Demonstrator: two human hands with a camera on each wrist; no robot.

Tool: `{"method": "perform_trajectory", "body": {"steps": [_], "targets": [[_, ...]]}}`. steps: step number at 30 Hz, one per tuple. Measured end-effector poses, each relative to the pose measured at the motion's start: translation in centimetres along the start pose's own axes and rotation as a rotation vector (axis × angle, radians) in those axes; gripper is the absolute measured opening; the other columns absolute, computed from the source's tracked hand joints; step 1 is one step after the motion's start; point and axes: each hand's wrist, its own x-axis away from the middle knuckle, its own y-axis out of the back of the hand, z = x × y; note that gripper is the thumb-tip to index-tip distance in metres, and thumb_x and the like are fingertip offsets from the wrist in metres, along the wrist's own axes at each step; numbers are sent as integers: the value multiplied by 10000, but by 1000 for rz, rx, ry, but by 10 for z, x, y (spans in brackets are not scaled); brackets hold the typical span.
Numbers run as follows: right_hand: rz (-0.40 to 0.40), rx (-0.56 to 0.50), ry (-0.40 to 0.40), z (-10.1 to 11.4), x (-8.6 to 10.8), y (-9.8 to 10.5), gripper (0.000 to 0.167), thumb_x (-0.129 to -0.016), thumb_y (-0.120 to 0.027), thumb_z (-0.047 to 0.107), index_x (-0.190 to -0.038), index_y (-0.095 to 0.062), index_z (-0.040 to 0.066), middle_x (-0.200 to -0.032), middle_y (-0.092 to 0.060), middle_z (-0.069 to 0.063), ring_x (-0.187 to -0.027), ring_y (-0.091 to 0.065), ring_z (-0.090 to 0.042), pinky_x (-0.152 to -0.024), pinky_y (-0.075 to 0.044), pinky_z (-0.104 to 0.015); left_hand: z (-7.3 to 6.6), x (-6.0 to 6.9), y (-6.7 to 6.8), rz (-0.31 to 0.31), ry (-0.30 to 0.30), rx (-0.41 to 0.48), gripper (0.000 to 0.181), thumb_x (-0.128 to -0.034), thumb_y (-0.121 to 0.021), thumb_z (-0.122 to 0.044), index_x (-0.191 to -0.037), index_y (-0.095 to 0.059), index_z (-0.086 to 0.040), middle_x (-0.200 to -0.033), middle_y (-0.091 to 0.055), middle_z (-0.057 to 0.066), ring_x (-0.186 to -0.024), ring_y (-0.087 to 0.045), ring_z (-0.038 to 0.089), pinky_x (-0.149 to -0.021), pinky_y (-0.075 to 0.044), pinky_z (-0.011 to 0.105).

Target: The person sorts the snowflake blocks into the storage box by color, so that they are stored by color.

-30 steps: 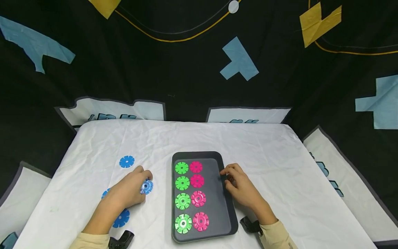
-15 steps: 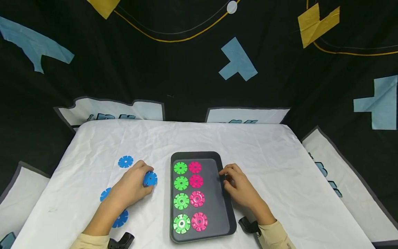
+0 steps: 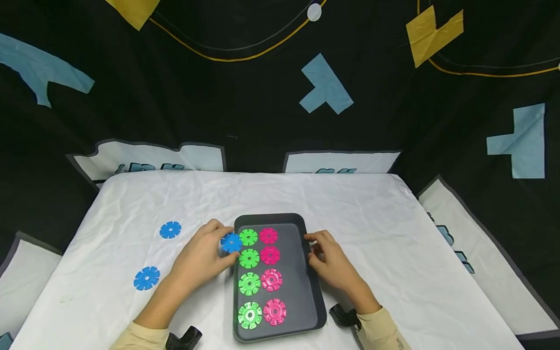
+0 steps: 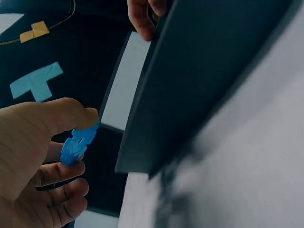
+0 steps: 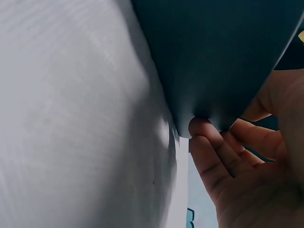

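Note:
My left hand point(image 3: 202, 257) pinches a blue notched disc point(image 3: 231, 242) between thumb and fingers, over the left rim of a dark grey tray point(image 3: 299, 301). In the left wrist view the disc point(image 4: 78, 144) is tilted and seen nearly edge-on. Along the tray's left side runs a column of green notched discs point(image 3: 249, 283), with a column of pink notched discs point(image 3: 271, 280) beside it. My right hand point(image 3: 334, 265) holds the tray's right rim; in the right wrist view its fingertips point(image 5: 202, 128) touch the outer wall.
Two blue discs lie on the white cloth left of the tray, one farther back point(image 3: 170, 230) and one nearer point(image 3: 146, 278). Black wrist mounts point(image 3: 183, 338) sit at both wrists. A black curtain point(image 3: 262, 112) hangs behind the table.
My left hand has moved right with the blue disc, from the cloth to the tray's left rim. The near blue disc by the forearm is now out of sight. The right hand stays at the rim.

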Motion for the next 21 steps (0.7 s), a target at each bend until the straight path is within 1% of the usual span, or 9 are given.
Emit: {"method": "perform_trajectory", "body": {"steps": [3,6,12,17,21], "targets": [[3,-3,-5,-2,0,-1,440,-865,-592,31,-1305,-570,28,-1174,-549,-64,-897,-570,-93,-751,-500,-300,-9,-8,-2,13,-11,-8,559,-729,-824,-316,-1183,-681,-23,-990,-560,-8,-908,-541,159,-771,-493,353],[1,-10,2,-5,-1,-2,449,-861,-591,30,-1310,-567,26,-1163,-555,-70,-888,-569,-89,-748,-496,-292,-16,-15,-5,21,-30,-16,542,-716,-833,-325,-1159,-694,-45,-976,-556,-18,-910,-539,169,-766,-505,349],[-1,-25,7,-7,-1,-2,453,-863,-587,36,-1315,-565,27,-1149,-553,-64,-876,-568,-94,-740,-491,-283,-28,-32,-13,46,-97,-14,535,-698,-837,-345,-1123,-702,-50,-960,-557,-22,-894,-529,163,-755,-503,332],[5,-42,4,-7,-1,-2,461,-868,-587,36,-1327,-556,24,-1167,-554,-72,-877,-563,-94,-728,-488,-281,-37,-48,-22,80,-141,-13,517,-701,-829,-351,-1108,-701,-59,-956,-562,-26,-889,-521,160,-744,-488,315],[11,-68,0,-7,0,-1,474,-871,-583,36,-1343,-544,22,-1186,-549,-64,-884,-562,-89,-706,-489,-270,-46,-63,-30,124,-167,-40,531,-693,-836,-358,-1108,-701,-55,-970,-577,0,-899,-539,189,-746,-499,332]]}}
